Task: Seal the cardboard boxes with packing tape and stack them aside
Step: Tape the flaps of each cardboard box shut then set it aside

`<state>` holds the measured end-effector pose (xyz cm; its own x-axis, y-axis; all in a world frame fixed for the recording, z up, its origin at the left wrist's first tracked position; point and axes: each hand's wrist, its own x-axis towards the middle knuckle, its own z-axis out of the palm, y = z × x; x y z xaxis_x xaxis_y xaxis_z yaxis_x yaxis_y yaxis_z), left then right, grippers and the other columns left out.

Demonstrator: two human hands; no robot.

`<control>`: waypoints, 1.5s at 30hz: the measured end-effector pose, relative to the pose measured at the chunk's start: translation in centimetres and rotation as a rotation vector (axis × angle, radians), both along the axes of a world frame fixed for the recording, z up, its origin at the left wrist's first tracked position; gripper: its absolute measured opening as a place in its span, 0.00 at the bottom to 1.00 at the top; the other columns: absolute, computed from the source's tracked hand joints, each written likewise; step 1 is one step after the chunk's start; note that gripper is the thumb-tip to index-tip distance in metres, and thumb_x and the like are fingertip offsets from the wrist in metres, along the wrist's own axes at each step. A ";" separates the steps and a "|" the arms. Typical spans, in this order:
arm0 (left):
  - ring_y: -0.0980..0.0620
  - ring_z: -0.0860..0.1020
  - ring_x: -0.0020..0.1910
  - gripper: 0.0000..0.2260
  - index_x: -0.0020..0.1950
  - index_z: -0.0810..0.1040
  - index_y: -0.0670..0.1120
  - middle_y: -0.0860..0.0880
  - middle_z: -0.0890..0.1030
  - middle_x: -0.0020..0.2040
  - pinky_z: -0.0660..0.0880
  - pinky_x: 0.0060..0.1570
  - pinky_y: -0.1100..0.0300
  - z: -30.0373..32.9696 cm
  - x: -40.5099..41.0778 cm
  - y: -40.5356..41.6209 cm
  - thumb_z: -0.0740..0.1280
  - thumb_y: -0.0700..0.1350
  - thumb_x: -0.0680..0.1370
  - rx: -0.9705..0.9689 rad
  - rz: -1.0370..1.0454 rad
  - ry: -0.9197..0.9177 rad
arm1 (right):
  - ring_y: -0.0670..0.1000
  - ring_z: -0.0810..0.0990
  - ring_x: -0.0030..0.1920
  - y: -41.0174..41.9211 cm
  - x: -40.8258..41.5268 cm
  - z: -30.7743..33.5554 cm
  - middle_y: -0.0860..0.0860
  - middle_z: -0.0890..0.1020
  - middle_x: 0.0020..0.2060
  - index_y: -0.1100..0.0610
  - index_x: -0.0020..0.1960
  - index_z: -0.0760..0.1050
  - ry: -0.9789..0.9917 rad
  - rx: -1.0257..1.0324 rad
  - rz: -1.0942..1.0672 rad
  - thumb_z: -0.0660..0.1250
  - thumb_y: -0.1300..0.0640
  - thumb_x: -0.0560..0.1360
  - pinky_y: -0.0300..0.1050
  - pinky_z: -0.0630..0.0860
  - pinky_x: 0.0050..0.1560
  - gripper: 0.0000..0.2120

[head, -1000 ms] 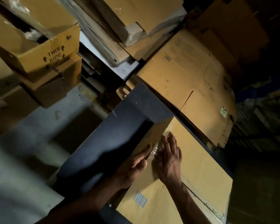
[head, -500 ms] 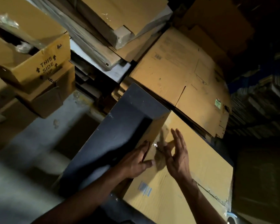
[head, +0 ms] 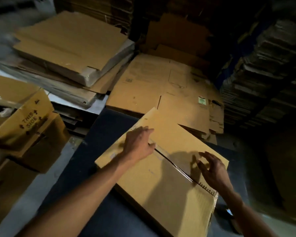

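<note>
A brown cardboard box [head: 162, 183] lies on a dark blue table [head: 99, 134], its top flaps closed along a dark centre seam [head: 174, 165]. Clear packing tape [head: 158, 148] covers the seam's far part. My left hand [head: 137, 144] rests flat on the box's far left end, fingers straight over the taped seam. My right hand [head: 212, 170] hovers just above the seam nearer me, fingers loosely bent, holding nothing that I can make out; it casts a shadow on the flap. No tape dispenser shows clearly.
Flattened cardboard sheets [head: 161, 86] lie behind the table, with a plastic-wrapped bundle [head: 72, 48] at the back left. An open box printed THIS SIDE [head: 24, 120] stands at the left on other boxes. Tall stacks of flat cardboard [head: 263, 74] fill the right. A dark object [head: 227, 214] sits under my right forearm.
The view has swung round and more of the box shows. My hands, close together at the box's end before, have spread apart: the left stays on the taped end, the right has moved down the seam.
</note>
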<state>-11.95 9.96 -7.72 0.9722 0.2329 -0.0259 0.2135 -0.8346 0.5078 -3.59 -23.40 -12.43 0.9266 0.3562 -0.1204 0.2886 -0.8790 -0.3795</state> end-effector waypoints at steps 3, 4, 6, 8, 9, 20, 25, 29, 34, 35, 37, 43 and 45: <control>0.49 0.61 0.81 0.31 0.82 0.63 0.52 0.49 0.63 0.82 0.60 0.78 0.50 0.6 -1.8 -8.5 0.67 0.59 0.81 -0.018 -0.025 0.082 | 0.62 0.62 0.77 -2.9 3.4 -0.8 0.53 0.63 0.78 0.38 0.78 0.59 0.003 -0.118 0.033 0.57 0.24 0.74 0.73 0.68 0.69 0.37; 0.48 0.56 0.83 0.33 0.83 0.60 0.54 0.48 0.59 0.84 0.56 0.80 0.48 0.3 -3.0 -11.4 0.65 0.62 0.81 0.004 -0.028 0.128 | 0.62 0.57 0.79 -3.7 4.1 -0.8 0.53 0.59 0.80 0.40 0.80 0.57 0.004 -0.129 0.022 0.60 0.27 0.75 0.74 0.62 0.73 0.38; 0.47 0.45 0.84 0.36 0.84 0.54 0.57 0.48 0.49 0.85 0.48 0.80 0.43 -1.6 -6.3 -16.5 0.58 0.70 0.81 0.095 -0.072 0.190 | 0.61 0.49 0.82 -5.0 4.9 -0.7 0.54 0.51 0.83 0.42 0.83 0.51 0.040 -0.144 0.026 0.61 0.28 0.76 0.72 0.54 0.76 0.42; 0.46 0.34 0.82 0.41 0.84 0.49 0.60 0.47 0.39 0.84 0.39 0.78 0.37 -3.6 -10.5 -20.5 0.49 0.79 0.76 0.095 -0.119 0.287 | 0.62 0.46 0.82 -6.0 4.4 -1.1 0.57 0.48 0.83 0.45 0.83 0.49 0.119 -0.135 0.014 0.57 0.26 0.76 0.71 0.53 0.76 0.43; 0.47 0.29 0.81 0.45 0.84 0.48 0.62 0.47 0.34 0.83 0.35 0.76 0.35 -4.5 -12.2 -22.0 0.45 0.83 0.72 0.076 -0.120 0.329 | 0.63 0.45 0.82 -6.4 3.9 -1.4 0.58 0.48 0.83 0.46 0.83 0.49 0.124 -0.123 0.016 0.54 0.26 0.76 0.71 0.55 0.76 0.43; 0.52 0.23 0.78 0.43 0.80 0.33 0.66 0.50 0.25 0.80 0.28 0.73 0.31 -6.3 -13.3 -16.6 0.49 0.81 0.74 0.388 -0.335 0.363 | 0.64 0.59 0.73 -10.5 -3.8 -2.0 0.58 0.61 0.73 0.46 0.79 0.55 0.103 -0.069 -0.114 0.55 0.27 0.77 0.66 0.79 0.58 0.37; 0.51 0.21 0.76 0.50 0.78 0.26 0.63 0.51 0.19 0.76 0.31 0.74 0.31 -4.3 -9.7 -11.4 0.50 0.85 0.69 0.424 -0.477 0.478 | 0.60 0.70 0.61 -12.5 -8.7 -2.4 0.56 0.69 0.62 0.49 0.80 0.62 -0.053 -0.130 0.047 0.50 0.24 0.77 0.56 0.78 0.56 0.41; 0.48 0.19 0.74 0.50 0.76 0.21 0.61 0.49 0.17 0.75 0.26 0.74 0.34 -4.3 -9.8 -15.7 0.52 0.82 0.73 0.309 -0.383 0.441 | 0.54 0.72 0.63 -15.3 -10.2 -3.9 0.49 0.69 0.66 0.46 0.81 0.61 -0.060 0.193 -0.001 0.57 0.32 0.81 0.53 0.77 0.58 0.33; 0.48 0.34 0.83 0.39 0.84 0.37 0.56 0.48 0.31 0.83 0.36 0.77 0.39 -7.3 -8.9 -22.9 0.53 0.68 0.81 0.392 -0.368 0.139 | 0.63 0.72 0.72 -23.4 -5.9 -8.2 0.58 0.71 0.75 0.54 0.79 0.66 -0.024 0.122 -0.282 0.66 0.54 0.79 0.57 0.71 0.69 0.29; 0.46 0.42 0.84 0.38 0.85 0.43 0.53 0.46 0.38 0.85 0.41 0.77 0.39 -8.2 -8.8 -24.2 0.54 0.67 0.80 0.400 -0.360 0.115 | 0.63 0.71 0.73 -25.3 -4.9 -9.2 0.57 0.70 0.76 0.54 0.79 0.67 0.039 0.016 -0.278 0.67 0.53 0.76 0.56 0.72 0.69 0.32; 0.43 0.51 0.84 0.39 0.85 0.51 0.50 0.43 0.48 0.85 0.50 0.76 0.35 -9.5 -9.0 -25.9 0.58 0.66 0.79 0.415 -0.332 0.101 | 0.59 0.69 0.75 -27.7 -3.3 -10.2 0.53 0.68 0.78 0.52 0.80 0.64 0.149 -0.135 -0.211 0.71 0.49 0.71 0.55 0.73 0.68 0.39; 0.42 0.48 0.84 0.46 0.86 0.49 0.48 0.42 0.47 0.85 0.56 0.77 0.33 -10.8 -9.5 -26.5 0.67 0.64 0.75 0.500 -0.274 0.028 | 0.56 0.79 0.64 -27.0 -0.6 -10.1 0.51 0.78 0.67 0.46 0.77 0.70 0.223 -0.341 -0.022 0.74 0.51 0.74 0.49 0.78 0.57 0.32; 0.42 0.48 0.84 0.47 0.86 0.48 0.48 0.42 0.46 0.85 0.56 0.77 0.33 -10.9 -9.4 -26.4 0.67 0.64 0.75 0.507 -0.277 0.033 | 0.56 0.81 0.60 -26.6 0.0 -10.1 0.52 0.80 0.60 0.46 0.68 0.77 0.186 -0.396 -0.011 0.71 0.52 0.75 0.48 0.79 0.53 0.21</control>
<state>-21.35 -16.45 -18.59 0.9992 -0.0387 -0.0087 -0.0385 -0.9989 0.0269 -3.56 -49.96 -22.50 0.8798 0.2391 -0.4108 0.2371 -0.9698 -0.0568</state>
